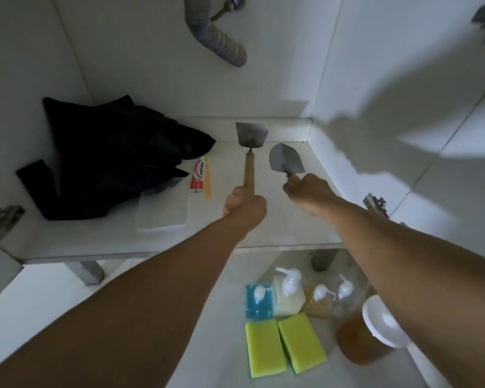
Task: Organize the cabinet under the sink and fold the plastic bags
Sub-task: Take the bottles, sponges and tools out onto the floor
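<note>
On the white cabinet floor (263, 219) under the sink, a heap of black plastic bags (109, 158) lies crumpled at the left, against the side wall and rear corner. Its lower edge overlaps a flat white pad (163, 214) toward the front. Just right of the bags lie a red and white toothpaste tube (198, 175) and a yellow toothbrush (207, 177), side by side and touching.

Further right, the left hand (245, 204) is curled round the lower end of the wooden handle of a flat-bladed scraper (251, 138), whose square metal blade points toward the back wall. Close beside it, the right hand (305, 189) grips the handle of a pointed trowel (286, 161); its fingers hide the handle almost wholly, and the blade lies near the rear right corner. The two blades are near each other but apart.

Above, a grey corrugated drain hose (224, 43) hangs down.

In front of the cabinet, on the floor, stand four pump bottles: blue (258, 302), pale yellow (287, 295), amber (318, 302) and clear (345, 292). Two yellow sponges (286, 345) lie before them, side by side, and a jar of amber liquid with a white lid (361, 340) lies tilted at the right.
</note>
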Available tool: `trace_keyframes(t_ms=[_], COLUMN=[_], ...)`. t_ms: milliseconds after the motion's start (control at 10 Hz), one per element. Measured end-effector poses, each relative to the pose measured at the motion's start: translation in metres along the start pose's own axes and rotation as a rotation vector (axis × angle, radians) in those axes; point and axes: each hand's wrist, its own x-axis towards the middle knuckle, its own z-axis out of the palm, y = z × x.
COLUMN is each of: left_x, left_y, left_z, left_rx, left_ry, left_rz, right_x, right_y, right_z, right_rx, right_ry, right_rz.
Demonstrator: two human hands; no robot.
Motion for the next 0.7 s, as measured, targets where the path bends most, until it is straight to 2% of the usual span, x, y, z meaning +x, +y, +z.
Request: trace_keyframes(t_ms=[200,400,700], left_x=[-0.065,-0.132,-0.220], left_y=[-0.034,-0.057,-0.113], left_z=[0.016,0.017,-0.019], left_rx=[-0.034,-0.020,-0.085], left_ry=[0.141,0.241,0.198], left_rz=[0.000,-0.020,-0.047], right_x=[-0.053,-0.103,-0.178], right_y=[0.037,0.047,0.046], right_z=[0.005,0.010,0.051], right_rx=[-0.013,-0.056,-0.037], right_ry=[0.009,-0.010,-0.048], right_rz=[-0.142,-0.181,-0.257])
